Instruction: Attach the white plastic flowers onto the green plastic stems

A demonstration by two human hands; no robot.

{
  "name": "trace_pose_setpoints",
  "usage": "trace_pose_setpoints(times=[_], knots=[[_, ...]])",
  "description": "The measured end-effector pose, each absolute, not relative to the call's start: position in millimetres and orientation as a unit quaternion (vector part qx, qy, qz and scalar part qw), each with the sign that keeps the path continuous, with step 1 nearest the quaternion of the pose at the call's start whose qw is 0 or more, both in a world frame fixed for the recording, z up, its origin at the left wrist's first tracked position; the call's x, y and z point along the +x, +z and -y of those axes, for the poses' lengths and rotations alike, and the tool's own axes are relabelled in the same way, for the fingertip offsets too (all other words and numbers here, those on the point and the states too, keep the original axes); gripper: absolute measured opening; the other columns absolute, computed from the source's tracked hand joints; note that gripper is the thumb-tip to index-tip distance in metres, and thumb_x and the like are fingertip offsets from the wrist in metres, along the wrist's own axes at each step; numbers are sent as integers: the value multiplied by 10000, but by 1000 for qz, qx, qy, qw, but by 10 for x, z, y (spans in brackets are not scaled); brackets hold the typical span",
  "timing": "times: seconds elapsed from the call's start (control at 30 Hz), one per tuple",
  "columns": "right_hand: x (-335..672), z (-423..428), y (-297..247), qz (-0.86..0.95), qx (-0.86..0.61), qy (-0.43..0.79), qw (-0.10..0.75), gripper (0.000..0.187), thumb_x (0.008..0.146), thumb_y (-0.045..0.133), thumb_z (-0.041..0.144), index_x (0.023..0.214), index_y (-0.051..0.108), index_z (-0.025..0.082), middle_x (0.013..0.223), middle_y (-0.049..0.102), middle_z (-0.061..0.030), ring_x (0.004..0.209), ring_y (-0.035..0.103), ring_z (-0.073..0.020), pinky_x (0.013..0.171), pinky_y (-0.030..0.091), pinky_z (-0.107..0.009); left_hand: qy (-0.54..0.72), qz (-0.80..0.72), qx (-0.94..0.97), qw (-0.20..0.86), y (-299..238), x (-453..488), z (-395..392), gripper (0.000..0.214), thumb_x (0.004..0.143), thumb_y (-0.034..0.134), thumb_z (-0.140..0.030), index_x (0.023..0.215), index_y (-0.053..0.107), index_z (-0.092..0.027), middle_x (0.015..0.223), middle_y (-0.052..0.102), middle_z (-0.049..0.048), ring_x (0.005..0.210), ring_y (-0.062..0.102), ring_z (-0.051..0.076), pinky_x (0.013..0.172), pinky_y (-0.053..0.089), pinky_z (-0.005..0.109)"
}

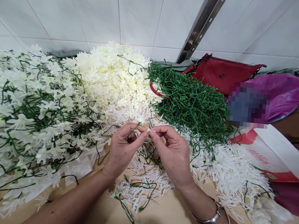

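Note:
My left hand (125, 143) and my right hand (170, 151) meet at the middle of the table, fingertips pinched together. The left pinches a thin green plastic stem (136, 126) with a small white flower at its tip. The right pinches a small white plastic piece (150, 130) against it. Under the hands lie loose white spiky stamens (144, 182) and green stems. Two silver bangles (214, 222) circle my right wrist.
A big heap of finished white flower vines (26, 113) fills the left. Loose cream petals (113, 76) pile at the back, bare green stems (193, 102) to their right. A red bag (222, 75), purple plastic bag (287, 92) and white-red sack (275, 153) lie on the right. Tiled wall behind.

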State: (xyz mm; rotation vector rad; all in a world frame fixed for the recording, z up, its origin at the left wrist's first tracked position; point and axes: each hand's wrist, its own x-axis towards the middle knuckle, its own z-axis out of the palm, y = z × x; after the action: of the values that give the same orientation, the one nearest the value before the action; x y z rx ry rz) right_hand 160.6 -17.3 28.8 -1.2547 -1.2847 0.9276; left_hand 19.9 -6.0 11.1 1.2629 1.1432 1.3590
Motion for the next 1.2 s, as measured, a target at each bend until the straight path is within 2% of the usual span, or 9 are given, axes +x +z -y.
trace_pose_setpoints(times=[0.1, 0.2, 0.33, 0.5, 0.8, 1.2], knots=[[1590, 202, 297, 605, -512, 293, 535, 88, 934, 662, 219, 855, 697, 239, 861, 708, -17, 851, 656, -178, 813, 527, -338, 554, -483, 516, 439, 129, 221, 87, 85, 829, 742, -255, 815, 698, -183, 690, 578, -37, 533, 382, 68, 511, 331, 210], [1567, 219, 286, 647, -485, 231, 541, 123, 945, 646, 168, 868, 702, 245, 893, 715, -25, 894, 673, -185, 835, 541, -346, 567, -486, 481, 459, 142, 248, 105, 118, 814, 747, -275, 827, 691, -172, 676, 591, -36, 542, 415, 71, 526, 366, 198], [1585, 199, 250, 673, -475, 176, 539, 131, 948, 642, 134, 919, 722, 234, 933, 708, -35, 905, 684, -183, 816, 558, -347, 575, -473, 446, 497, 152, 264, 113, 177, 795, 765, -295, 900, 714, -161, 775, 674, 1, 641, 546, 97, 618, 455, 211], [1598, 188, 232, 709, -457, 100, 528, 159, 935, 646, 73, 960, 721, 211, 940, 714, -32, 892, 687, -163, 821, 548, -332, 567, -487, 444, 494, 164, 259, 145, 159, 824, 761, -302, 810, 688, -162, 700, 620, -21, 587, 459, 81, 579, 398, 206], [1559, 199, 231, 673, -468, 140, 555, 152, 920, 661, 74, 927, 718, 215, 938, 710, -32, 905, 696, -160, 818, 582, -297, 543, -475, 374, 583, 205, 275, 145, 338, 778, 806, -433, 779, 610, -157, 593, 505, -69, 473, 359, 43, 438, 290, 163], [1560, 178, 206, 676, -456, 193, 545, 140, 933, 651, 92, 915, 705, 220, 983, 766, -41, 947, 727, -158, 889, 591, -310, 584, -463, 367, 556, 101, 274, 114, 241, 812, 790, -343, 786, 652, -148, 652, 579, -54, 457, 374, 18, 415, 303, 135]])
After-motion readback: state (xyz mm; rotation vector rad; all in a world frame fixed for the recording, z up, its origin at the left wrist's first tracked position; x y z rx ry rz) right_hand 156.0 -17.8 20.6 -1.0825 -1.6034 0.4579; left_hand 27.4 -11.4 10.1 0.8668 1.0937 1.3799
